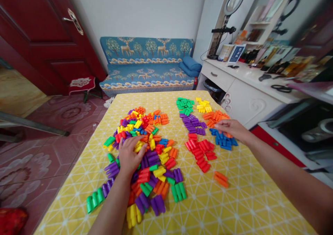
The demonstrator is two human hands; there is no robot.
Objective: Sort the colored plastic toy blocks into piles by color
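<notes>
A mixed heap of plastic building blocks, made of short joined tubes in several colours, covers the left half of the table. My left hand rests over this heap, palm down, fingers spread, holding nothing that I can see. At the right, my right hand is above the sorted orange blocks and blue blocks. Its fingers are bent together, and an orange building block shows under the palm, seemingly gripped. Close by lie groups of red blocks, purple blocks, green blocks and yellow blocks.
A yellow patterned cloth covers the table. One separate orange block lies nearer to me. Beyond the table stands a blue sofa; a white dresser is at the right, a red stool at the left.
</notes>
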